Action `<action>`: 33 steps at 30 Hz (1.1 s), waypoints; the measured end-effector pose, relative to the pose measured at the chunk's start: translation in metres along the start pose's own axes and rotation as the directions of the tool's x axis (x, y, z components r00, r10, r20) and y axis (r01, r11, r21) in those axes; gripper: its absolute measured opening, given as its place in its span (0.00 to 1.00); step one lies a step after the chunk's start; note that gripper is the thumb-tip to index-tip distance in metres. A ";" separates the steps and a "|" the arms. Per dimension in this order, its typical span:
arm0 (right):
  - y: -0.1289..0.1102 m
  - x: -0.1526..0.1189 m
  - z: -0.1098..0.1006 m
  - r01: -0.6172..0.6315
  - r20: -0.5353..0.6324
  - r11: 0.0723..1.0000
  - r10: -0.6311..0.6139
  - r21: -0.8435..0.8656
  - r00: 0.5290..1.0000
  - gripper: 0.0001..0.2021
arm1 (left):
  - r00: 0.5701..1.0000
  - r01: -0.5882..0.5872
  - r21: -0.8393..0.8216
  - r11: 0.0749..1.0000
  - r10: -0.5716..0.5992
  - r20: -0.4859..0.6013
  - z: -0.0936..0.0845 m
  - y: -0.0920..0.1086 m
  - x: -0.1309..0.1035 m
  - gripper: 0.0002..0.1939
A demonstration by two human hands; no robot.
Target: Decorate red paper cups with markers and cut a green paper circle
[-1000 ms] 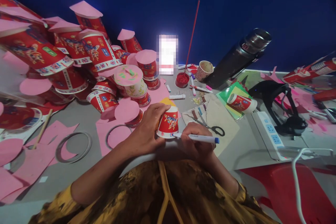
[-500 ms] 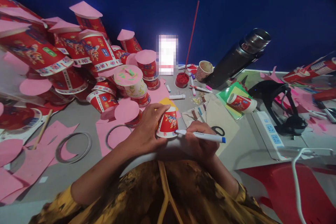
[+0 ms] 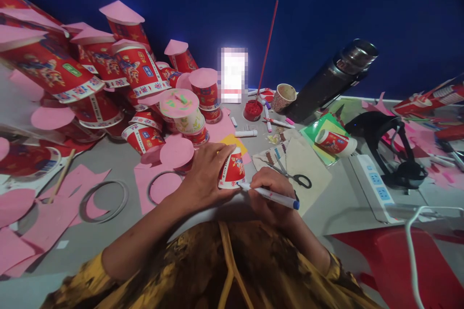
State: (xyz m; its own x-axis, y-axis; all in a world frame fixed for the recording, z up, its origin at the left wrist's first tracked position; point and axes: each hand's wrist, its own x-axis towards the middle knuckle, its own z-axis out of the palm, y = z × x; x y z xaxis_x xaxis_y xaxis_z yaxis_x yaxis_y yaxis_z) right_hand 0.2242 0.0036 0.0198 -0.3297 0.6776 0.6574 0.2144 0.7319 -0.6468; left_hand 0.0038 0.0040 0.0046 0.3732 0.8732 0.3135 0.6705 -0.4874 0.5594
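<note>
A red paper cup [image 3: 232, 170] with a printed figure and a white rim band stands upside down in front of me. My left hand [image 3: 206, 174] is closed around its left side, thumb low by the rim and fingers over the upper part. Between the fingers of my right hand [image 3: 271, 193] is a white marker pen [image 3: 278, 198] with a blue end. Its tip is at the cup's white rim band on the right; whether it touches I cannot tell. Behind the cup lies a yellow paper piece [image 3: 234, 143].
Stacked red cups with pink paper cones [image 3: 137, 72] crowd the left. Scissors [image 3: 295, 178] lie on cloth to the right, near a power strip [image 3: 373, 186] and a black flask [image 3: 331, 82]. Tape rings [image 3: 123, 201] and pink paper scraps [image 3: 50, 212] cover the left front.
My right hand has shifted slightly left and the pen has tilted more steeply, its tip moving left along the rim band. The cup has turned slightly in my left hand. More of the scissors shows.
</note>
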 end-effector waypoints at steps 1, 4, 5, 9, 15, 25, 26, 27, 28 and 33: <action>0.000 0.000 0.000 -0.003 0.010 1.000 0.003 0.000 1.000 0.08 | 1.000 -0.001 0.007 1.000 0.001 0.003 0.000 0.000 0.000 0.43; -0.001 0.001 0.000 -0.003 0.023 1.000 0.003 0.002 1.000 0.08 | 1.000 0.000 0.018 1.000 0.000 0.011 0.000 -0.001 -0.001 0.42; -0.001 0.001 0.000 0.001 0.021 1.000 -0.001 0.002 1.000 0.08 | 1.000 -0.001 0.018 1.000 0.001 0.011 0.001 -0.001 -0.001 0.42; 0.000 0.000 0.001 -0.009 0.025 1.000 0.009 -0.002 1.000 0.06 | 0.999 -0.031 0.022 0.999 0.031 -0.015 0.002 -0.002 -0.002 0.42; 0.000 -0.001 0.000 -0.020 0.021 1.000 0.020 0.006 1.000 0.06 | 0.998 -0.049 0.027 0.998 0.050 -0.028 0.002 -0.002 -0.002 0.42; 0.000 0.000 -0.001 -0.020 0.080 0.999 0.018 0.027 0.997 0.06 | 0.998 -0.039 0.044 0.998 0.042 -0.057 0.007 -0.003 -0.003 0.45; 0.000 -0.001 -0.001 -0.024 0.080 0.999 0.022 0.027 0.997 0.06 | 0.998 -0.039 0.044 0.998 0.041 -0.051 0.006 -0.003 -0.003 0.44; 0.001 -0.001 -0.001 -0.025 0.076 0.999 0.023 0.026 0.997 0.05 | 0.998 -0.038 0.043 0.998 0.040 -0.047 0.006 -0.003 -0.003 0.44; 0.001 -0.001 -0.001 -0.025 0.068 0.999 0.023 0.025 0.997 0.05 | 0.998 -0.039 0.041 0.998 0.041 -0.045 0.006 -0.003 -0.002 0.44; 0.002 -0.003 0.000 -0.019 0.030 1.000 0.019 0.018 0.999 0.05 | 0.999 -0.040 0.044 0.998 0.041 -0.030 0.005 -0.004 -0.002 0.44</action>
State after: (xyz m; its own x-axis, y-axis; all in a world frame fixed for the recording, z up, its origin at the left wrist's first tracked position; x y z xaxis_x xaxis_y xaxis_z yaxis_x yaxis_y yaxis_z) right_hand 0.2256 0.0028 0.0169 -0.3533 0.6886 0.6333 0.2040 0.7173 -0.6662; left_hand 0.0032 0.0043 -0.0024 0.3810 0.8518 0.3596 0.6826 -0.5214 0.5120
